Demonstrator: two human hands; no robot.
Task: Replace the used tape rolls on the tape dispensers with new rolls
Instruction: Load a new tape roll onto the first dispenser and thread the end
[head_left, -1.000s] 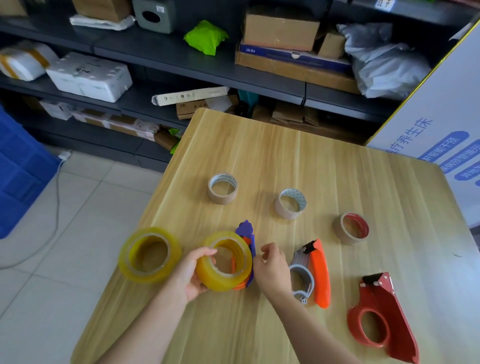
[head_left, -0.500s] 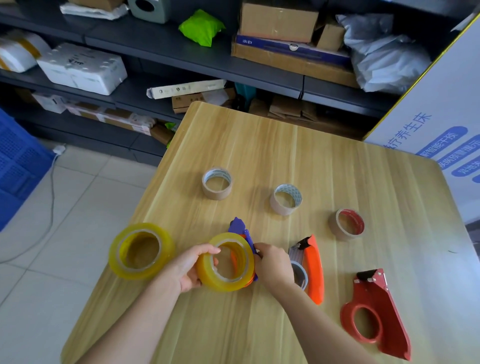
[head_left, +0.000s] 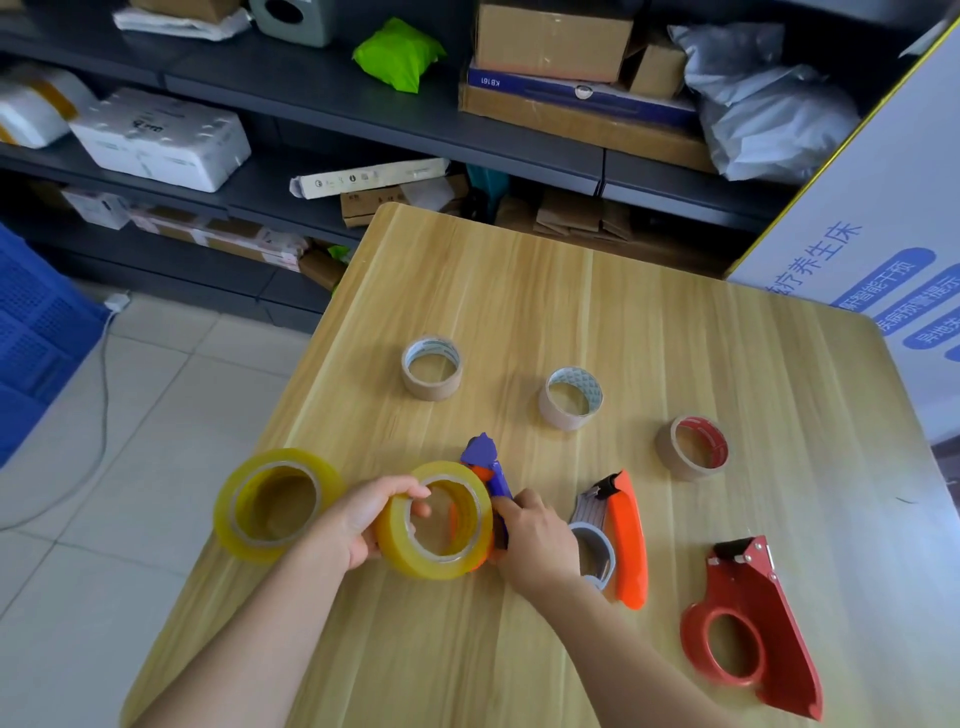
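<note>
— How is the left hand (head_left: 358, 519) set?
— Forearm in from the near edge, fingers curled over the rim of the yellow tape roll (head_left: 395, 540), one fingertip hooked into its hole.
— And the right hand (head_left: 535, 540)?
— Clamped on the purple dispenser (head_left: 488, 462), which stands on the counter (head_left: 571, 291) right against the roll. I cannot tell whether the roll is seated on it.
— Other dispensers?
— The orange dispenser (head_left: 628, 535) is just beside the right wrist, and the red dispenser (head_left: 769, 623) is further right.
</note>
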